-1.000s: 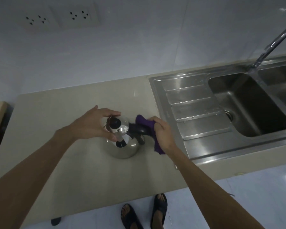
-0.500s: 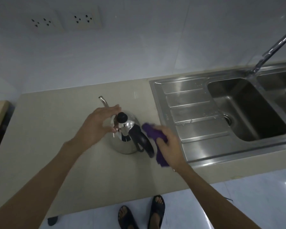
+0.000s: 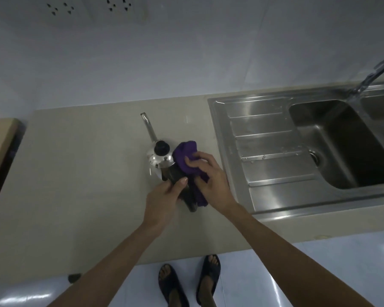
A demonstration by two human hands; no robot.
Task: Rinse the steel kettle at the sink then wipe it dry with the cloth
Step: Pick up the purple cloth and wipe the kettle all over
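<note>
The steel kettle (image 3: 159, 159) stands on the beige counter (image 3: 75, 173), left of the sink. Its thin spout points away from me toward the wall, and its black lid knob faces up. The black handle points toward me. My left hand (image 3: 164, 199) grips that handle from the left. My right hand (image 3: 211, 180) presses a purple cloth (image 3: 185, 156) against the kettle's right side and handle. The kettle's lower body is mostly hidden behind both hands.
A steel sink (image 3: 264, 138) with a ribbed drainboard and a deep basin lies to the right. Its tap (image 3: 377, 69) reaches in from the upper right. Wall sockets (image 3: 118, 6) sit above the counter. A wooden surface (image 3: 0, 142) borders the far left.
The kettle has turned, so its handle faces me. My left hand left the lid and took the handle. My right hand moved the cloth up onto the kettle's right side.
</note>
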